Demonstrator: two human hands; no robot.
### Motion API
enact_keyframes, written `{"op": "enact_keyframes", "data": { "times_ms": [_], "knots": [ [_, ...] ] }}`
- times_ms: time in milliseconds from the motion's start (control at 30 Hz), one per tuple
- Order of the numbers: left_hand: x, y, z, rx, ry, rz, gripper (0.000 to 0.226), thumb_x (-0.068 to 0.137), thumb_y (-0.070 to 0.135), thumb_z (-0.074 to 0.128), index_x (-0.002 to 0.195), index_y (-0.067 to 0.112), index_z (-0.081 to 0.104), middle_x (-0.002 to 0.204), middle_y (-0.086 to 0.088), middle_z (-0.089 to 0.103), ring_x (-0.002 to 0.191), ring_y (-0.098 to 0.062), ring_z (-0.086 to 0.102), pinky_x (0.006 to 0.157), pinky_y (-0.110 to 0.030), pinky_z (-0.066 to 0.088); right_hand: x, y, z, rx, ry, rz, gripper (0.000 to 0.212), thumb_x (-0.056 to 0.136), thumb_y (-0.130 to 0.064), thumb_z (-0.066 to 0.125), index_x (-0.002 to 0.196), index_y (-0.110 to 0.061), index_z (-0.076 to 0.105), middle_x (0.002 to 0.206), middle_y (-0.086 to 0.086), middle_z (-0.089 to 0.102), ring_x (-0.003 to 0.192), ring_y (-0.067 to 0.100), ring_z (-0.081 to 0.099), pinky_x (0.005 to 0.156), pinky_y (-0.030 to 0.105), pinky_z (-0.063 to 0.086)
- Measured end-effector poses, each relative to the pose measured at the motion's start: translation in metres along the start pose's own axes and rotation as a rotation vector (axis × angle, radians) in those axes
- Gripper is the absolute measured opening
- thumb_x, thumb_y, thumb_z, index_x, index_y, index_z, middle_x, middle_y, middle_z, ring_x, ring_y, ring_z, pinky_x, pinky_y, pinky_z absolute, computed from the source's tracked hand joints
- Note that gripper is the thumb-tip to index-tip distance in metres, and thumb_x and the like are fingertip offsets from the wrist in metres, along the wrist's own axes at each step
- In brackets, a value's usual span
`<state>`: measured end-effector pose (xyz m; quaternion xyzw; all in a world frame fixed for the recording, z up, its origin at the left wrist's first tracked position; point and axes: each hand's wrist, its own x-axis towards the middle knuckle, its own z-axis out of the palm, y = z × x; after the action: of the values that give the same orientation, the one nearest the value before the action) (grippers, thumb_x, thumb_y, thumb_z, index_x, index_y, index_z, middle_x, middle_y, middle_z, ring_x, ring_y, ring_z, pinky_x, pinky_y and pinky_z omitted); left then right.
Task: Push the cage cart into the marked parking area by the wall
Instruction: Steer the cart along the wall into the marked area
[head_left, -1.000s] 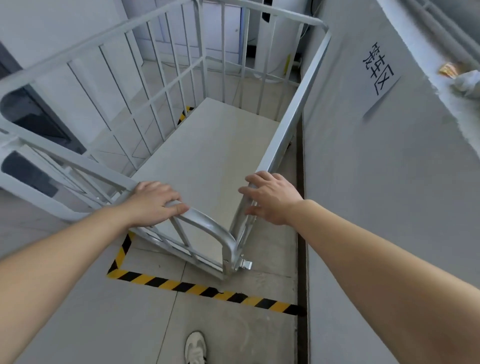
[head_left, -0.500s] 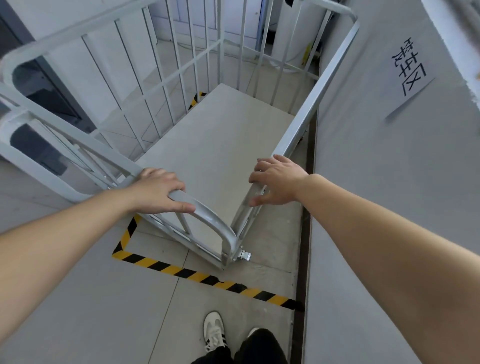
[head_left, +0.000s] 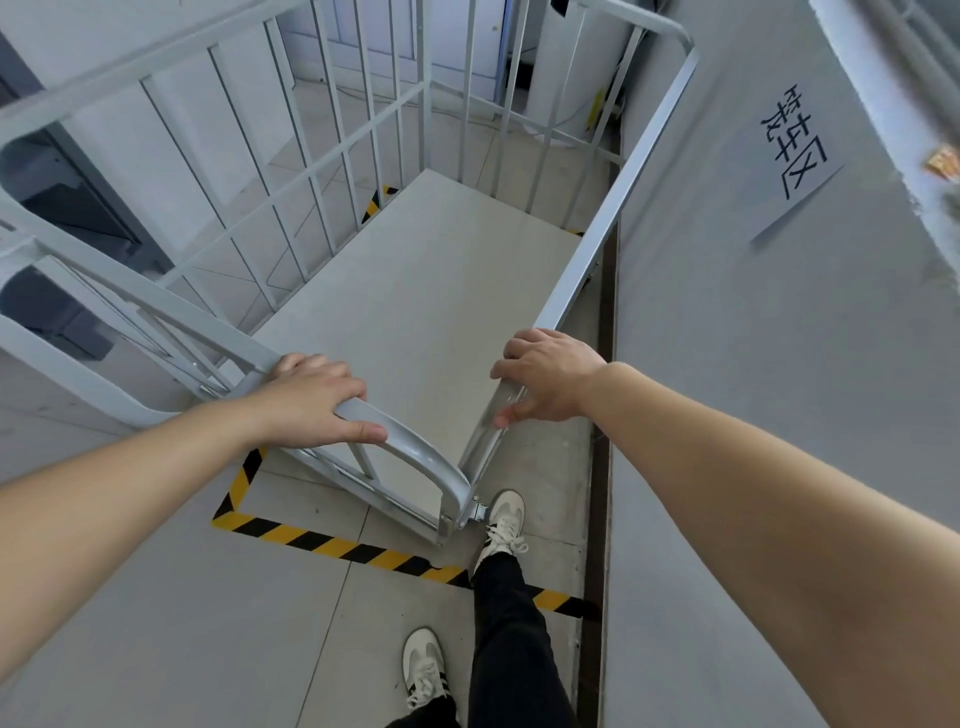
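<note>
The grey metal cage cart (head_left: 618, 208) stands ahead of me, its flat deck empty and its right rail close to the wall (head_left: 727, 364). My left hand (head_left: 317, 400) is closed over the near top rail, left of the rounded corner. My right hand (head_left: 545, 382) rests on the right side rail near that corner, fingers curled over it and thumb down the inside. Yellow-and-black floor tape (head_left: 332, 545) marks the parking area; the cart's near end lies just beyond the front tape line, and another bit of tape (head_left: 375, 202) shows through the left bars.
A paper sign (head_left: 795, 156) with black characters hangs on the wall. A dark floor gap (head_left: 602, 415) runs along the wall's base. My right shoe (head_left: 501, 525) is beside the cart's near corner, my left shoe (head_left: 423, 665) behind. A second grey frame (head_left: 62, 291) stands left.
The cart has rolled forward, further inside the tape. I have stepped after it: my right foot now crosses the front tape line. Both hands kept their places on the rails.
</note>
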<state>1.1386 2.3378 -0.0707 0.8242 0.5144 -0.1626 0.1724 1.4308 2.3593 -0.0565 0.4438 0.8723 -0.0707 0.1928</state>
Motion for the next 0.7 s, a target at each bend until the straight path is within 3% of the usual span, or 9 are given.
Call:
{"op": "enact_keyframes", "data": {
  "times_ms": [367,700],
  "knots": [
    [0.0003,-0.0017,0.0013,-0.009,0.004,0.016,0.127,0.034,0.101,-0.010,0.121,0.031,0.052,0.111,0.011,0.044,0.118,-0.014,0.035,0.104,-0.037,0.018,0.0007,-0.0042,-0.0030,-0.032,-0.034,0.007,0.072,0.075,-0.077,0.042,0.125,-0.027,0.051,0.125,0.001,0.051,0.124,0.023,0.037,0.106,0.037,0.030],
    [0.0003,-0.0022,0.0025,0.009,0.009,0.022,0.127,0.037,0.100,-0.010,0.125,0.031,0.050,0.123,0.008,0.048,0.119,-0.014,0.036,0.106,-0.038,0.020,-0.0004,-0.0052,-0.0053,-0.026,-0.048,0.010,0.073,0.074,-0.078,0.043,0.125,-0.028,0.051,0.126,0.000,0.051,0.124,0.023,0.037,0.107,0.037,0.029]
  ]
}}
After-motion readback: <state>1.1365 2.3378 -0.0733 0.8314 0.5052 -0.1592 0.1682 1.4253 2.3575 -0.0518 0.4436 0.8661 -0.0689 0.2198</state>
